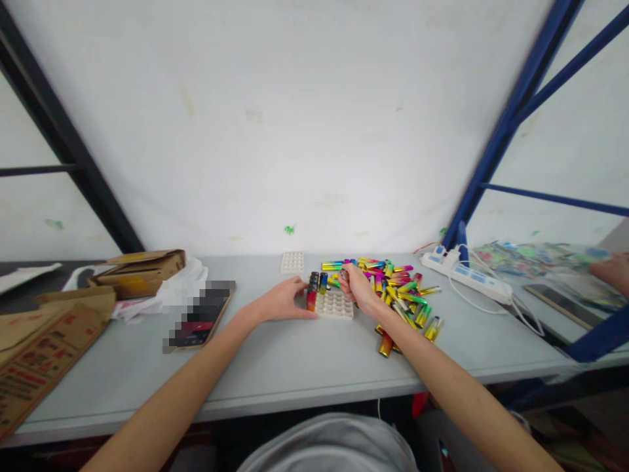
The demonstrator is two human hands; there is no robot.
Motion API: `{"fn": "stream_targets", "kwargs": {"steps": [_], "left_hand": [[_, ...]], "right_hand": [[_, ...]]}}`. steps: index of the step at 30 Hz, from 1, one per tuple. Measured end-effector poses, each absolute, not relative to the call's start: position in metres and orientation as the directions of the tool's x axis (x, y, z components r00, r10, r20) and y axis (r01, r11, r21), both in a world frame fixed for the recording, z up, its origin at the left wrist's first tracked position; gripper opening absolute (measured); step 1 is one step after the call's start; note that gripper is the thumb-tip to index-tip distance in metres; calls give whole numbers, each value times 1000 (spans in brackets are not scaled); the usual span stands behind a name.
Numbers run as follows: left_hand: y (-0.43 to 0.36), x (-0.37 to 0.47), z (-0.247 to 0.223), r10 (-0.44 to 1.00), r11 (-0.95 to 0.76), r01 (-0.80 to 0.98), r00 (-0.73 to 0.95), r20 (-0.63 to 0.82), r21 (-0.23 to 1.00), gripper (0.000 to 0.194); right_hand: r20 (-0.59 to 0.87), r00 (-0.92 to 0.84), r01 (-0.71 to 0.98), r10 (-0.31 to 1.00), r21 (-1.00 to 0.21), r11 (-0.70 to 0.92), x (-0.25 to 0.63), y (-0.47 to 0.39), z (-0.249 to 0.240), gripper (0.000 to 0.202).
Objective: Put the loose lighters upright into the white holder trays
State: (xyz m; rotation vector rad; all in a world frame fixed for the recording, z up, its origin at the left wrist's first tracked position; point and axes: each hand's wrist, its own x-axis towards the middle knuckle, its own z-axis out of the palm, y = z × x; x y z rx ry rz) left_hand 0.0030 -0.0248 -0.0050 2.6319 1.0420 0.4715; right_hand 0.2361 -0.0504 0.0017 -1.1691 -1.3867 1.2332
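A white tray [335,305] with a grid of round holes lies on the table between my hands. A row of lighters [311,300] with dark tops stands upright along its left side, and a blue-and-gold lighter [323,283] stands beside that row. My left hand [287,300] is at the tray's left edge, its thumb and fingers apart around the row. Over the tray's far right part, my right hand [358,286] is closed on a small piece with a metallic end, apparently a lighter; most of it is hidden by the fingers. Shiny coloured lighters [407,295] lie in a loose pile to the right.
A second white tray [293,262] lies near the wall. At left are a phone [204,316], cardboard boxes [54,334] and a white plastic bag [194,272]. A power strip [466,275] with cables, a blue frame [506,124] and another person's hand [612,270] are at right.
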Motion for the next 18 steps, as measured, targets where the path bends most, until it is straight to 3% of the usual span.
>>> {"fn": "stream_targets", "kwargs": {"steps": [7,11,15,18], "left_hand": [[-24,3,-6,696,-706,605,688,203,368,64],[-23,2,-7,690,-713,600,692,211,362,65],[-24,2,-6,690,-712,599,692,210,367,65],[-25,2,-5,692,-709,601,692,203,368,65]], "right_hand": [[41,-162,50,986,-998,49,236,-48,0,54],[206,-171,32,963,-976,215,238,-46,0,56],[372,-169,260,913,-876,405,239,-49,-2,45],[550,-190,471,813,-676,567,239,-51,-2,35]]}}
